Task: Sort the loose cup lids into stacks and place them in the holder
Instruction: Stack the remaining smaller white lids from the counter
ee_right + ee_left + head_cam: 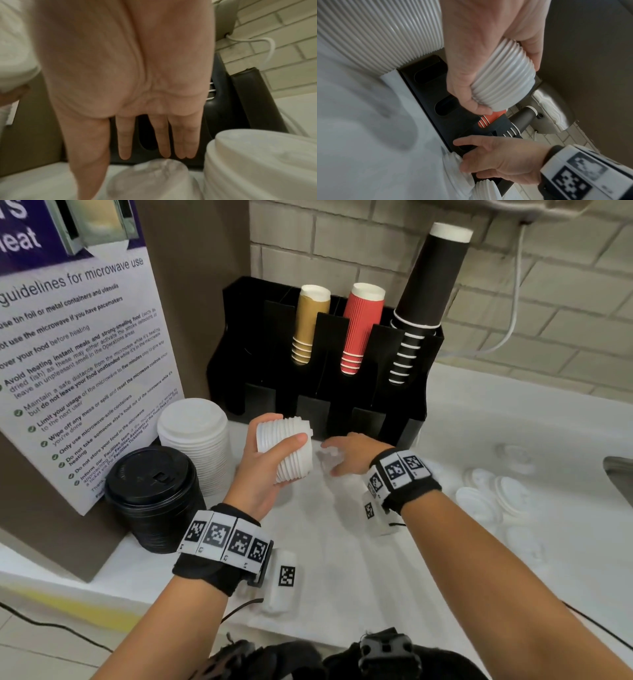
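Note:
My left hand (284, 436) grips a ribbed stack of small white lids (294, 460) on its side, just above the counter in front of the black holder (352, 412). The left wrist view shows the thumb and fingers curled round that stack (503, 81). My right hand (329, 458) reaches to a small pale lid (325, 455) lying on the counter at the holder's foot. Its fingers (164, 142) are straight above that lid (154, 175); I cannot tell whether they touch it. The holder's lower front slots (426, 73) look dark and hollow.
A tall stack of large white lids (193, 436) and a stack of black lids (154, 494) stand left of my hands. Loose white lids (493, 498) lie at the right near a sink edge (620, 474). Another white lid stack (257, 162) sits beside my right hand.

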Demonstrator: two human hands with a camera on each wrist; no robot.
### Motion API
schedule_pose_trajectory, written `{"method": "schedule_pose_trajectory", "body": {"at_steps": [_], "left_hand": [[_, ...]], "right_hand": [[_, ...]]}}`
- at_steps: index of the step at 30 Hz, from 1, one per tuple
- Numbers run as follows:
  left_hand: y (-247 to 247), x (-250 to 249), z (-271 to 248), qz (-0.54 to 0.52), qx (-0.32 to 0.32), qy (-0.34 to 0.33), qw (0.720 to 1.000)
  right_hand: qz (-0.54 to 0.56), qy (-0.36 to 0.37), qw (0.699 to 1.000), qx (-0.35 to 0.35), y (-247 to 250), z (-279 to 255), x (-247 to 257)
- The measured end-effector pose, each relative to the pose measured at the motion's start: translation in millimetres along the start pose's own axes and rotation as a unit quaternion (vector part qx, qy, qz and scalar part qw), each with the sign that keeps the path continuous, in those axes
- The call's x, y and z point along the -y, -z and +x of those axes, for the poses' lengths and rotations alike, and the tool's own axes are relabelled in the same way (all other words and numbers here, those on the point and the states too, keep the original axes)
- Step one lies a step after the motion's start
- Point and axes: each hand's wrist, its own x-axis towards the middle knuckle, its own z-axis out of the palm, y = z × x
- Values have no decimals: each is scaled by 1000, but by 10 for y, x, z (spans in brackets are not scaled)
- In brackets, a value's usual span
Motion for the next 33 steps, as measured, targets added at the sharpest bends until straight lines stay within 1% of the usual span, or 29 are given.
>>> {"method": "schedule_pose_trajectory", "body": {"at_steps": [3,4,6,7,8,10,14,16,19,23,25,26,27,28,29,30,31,32,33], "left_hand": [[13,25,3,8,0,4,1000],[18,27,10,9,-2,5,1000],[30,19,28,7,-9,8,1000],[37,18,39,5,-13,9,1000],[42,19,50,2,-16,8,1000],[54,24,62,-2,-21,6,1000],[54,39,80,6,-25,2,1000],[58,39,82,9,-23,2,1000],[49,38,92,3,-20,1,1000],[37,19,97,-1,-18,4,1000],[36,14,97,-5,-14,3,1000],[37,9,94,-7,-13,2,1000],[34,2,90,-8,-13,2,1000],[28,-5,86,-7,-13,3,1000],[18,-11,78,-5,-13,4,1000],[1,-17,69,-1,-11,3,1000],[-18,-23,60,1,-8,3,1000],[-42,-27,51,2,-3,4,1000],[-65,-30,39,3,2,4,1000]], "right_hand": [[-45,13,999,3,-23,45,3],[-27,18,999,-13,-17,36,-15],[51,36,996,-70,17,0,-58],[73,47,992,-93,35,-20,-65],[74,56,991,-98,50,-38,-52],[46,64,995,-61,44,-74,1],[-7,51,996,72,-60,-192,139],[-16,61,994,93,-144,-216,203],[-32,72,994,71,-235,-196,255],[-27,79,996,37,-240,-184,226],[25,76,997,-10,-196,-242,139],[89,78,992,-44,-171,-288,87],[186,88,975,-81,-148,-349,39],[305,101,940,-112,-133,-426,11],[419,114,891,-130,-130,-512,11],[502,128,844,-139,-140,-595,29],[551,142,809,-145,-160,-658,57],[574,155,790,-150,-187,-708,91],[582,166,781,-156,-217,-742,128]]}}
